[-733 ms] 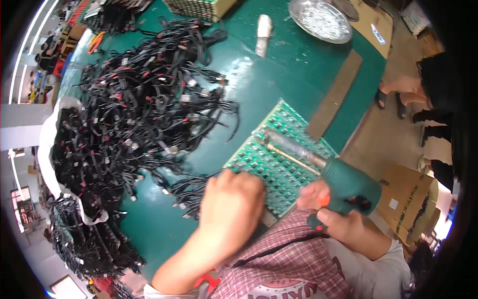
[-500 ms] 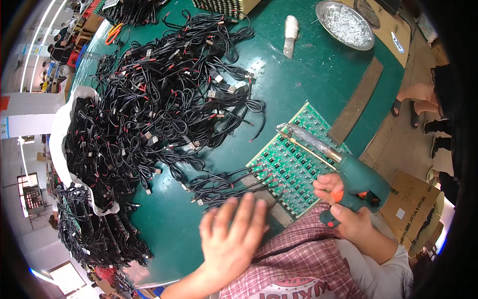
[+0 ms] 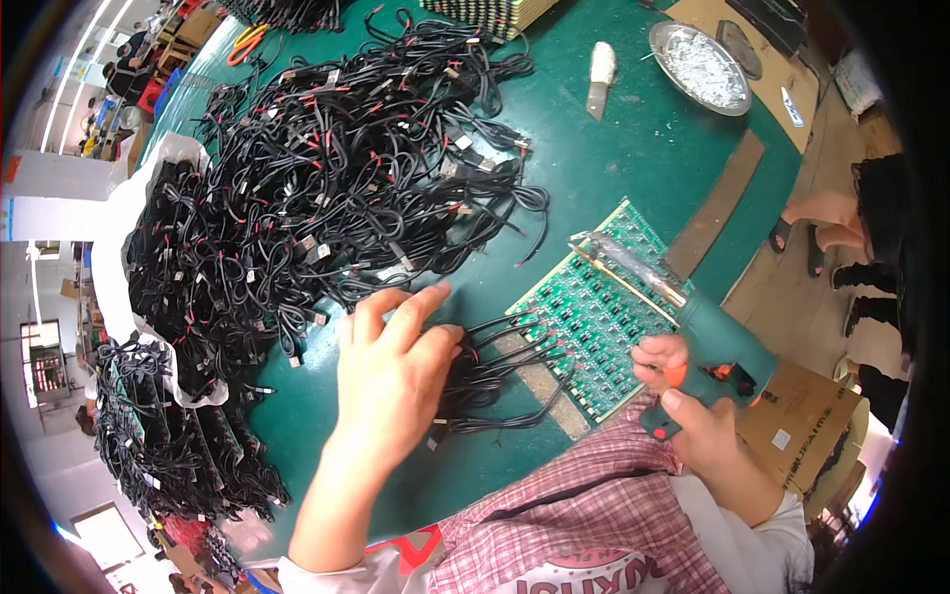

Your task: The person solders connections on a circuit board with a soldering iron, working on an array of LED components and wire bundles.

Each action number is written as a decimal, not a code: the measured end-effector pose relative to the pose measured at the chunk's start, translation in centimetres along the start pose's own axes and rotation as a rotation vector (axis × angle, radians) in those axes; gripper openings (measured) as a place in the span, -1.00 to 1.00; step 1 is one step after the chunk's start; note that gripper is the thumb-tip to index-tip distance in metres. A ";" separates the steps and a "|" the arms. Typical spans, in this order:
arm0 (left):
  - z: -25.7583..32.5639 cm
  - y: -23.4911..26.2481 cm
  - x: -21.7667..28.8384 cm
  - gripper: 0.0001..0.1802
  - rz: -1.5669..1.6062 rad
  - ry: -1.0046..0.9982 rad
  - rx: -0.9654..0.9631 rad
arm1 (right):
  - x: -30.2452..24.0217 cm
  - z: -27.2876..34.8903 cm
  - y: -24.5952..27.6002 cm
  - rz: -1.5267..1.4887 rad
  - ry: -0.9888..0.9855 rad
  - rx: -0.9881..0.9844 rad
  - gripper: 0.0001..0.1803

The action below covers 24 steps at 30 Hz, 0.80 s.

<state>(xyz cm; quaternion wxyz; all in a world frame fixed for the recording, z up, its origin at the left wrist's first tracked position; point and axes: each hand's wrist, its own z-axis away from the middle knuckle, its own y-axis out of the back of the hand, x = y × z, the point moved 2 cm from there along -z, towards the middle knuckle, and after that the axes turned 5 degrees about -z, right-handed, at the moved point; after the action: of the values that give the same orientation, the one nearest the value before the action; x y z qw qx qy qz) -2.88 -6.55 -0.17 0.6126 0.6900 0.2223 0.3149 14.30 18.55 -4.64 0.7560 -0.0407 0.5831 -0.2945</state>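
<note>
Your left forearm comes up from the lower edge, left of centre, tilted a little right toward the wrist. Left hand is palm down, back of the hand to the camera, knuckles raised, over the worktop just left of the board. Fingers there are spread and half bent, pointing up and to the right; the hand overlaps the wired cables, can't tell if its underside touches them.

Your right forearm enters from lower right, angled up-left, elbow bent close to your body. Right hand has its fingers wrapped round the handle of the green soldering gun, thumb along the grip, other fingertips up by the orange trigger. Gun's barrel slants up-left across the board, tip over the upper left edge, can't tell if it touches.

Green circuit board lies in front of you, turned diagonally, between your two hands. Black cables run from its left-hand edge back toward your left hand. Big tangled cable pile covers the worktop up and to the left. Knife with white-wrapped handle and round metal dish sit at the far side, brown strip just beyond the board
</note>
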 end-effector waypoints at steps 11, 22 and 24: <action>5.1 10.0 -0.8 -0.95 0.615 0.359 0.415 | 0.0 -0.2 0.4 0.033 -0.045 -0.081 -0.65; 2.7 -0.8 10.1 -0.86 0.959 0.509 -0.305 | -0.7 1.1 -1.7 0.619 0.268 -0.381 -0.31; 2.5 -0.9 10.6 -0.86 0.858 0.389 -0.230 | -0.4 0.8 -2.0 0.592 0.272 -0.331 -0.37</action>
<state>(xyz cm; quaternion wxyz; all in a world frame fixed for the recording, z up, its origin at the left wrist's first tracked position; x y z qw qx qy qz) 6.40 -0.80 0.56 0.4471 0.5757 -0.0082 0.6846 14.15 16.91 -3.20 0.7072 0.0476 0.7047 0.0330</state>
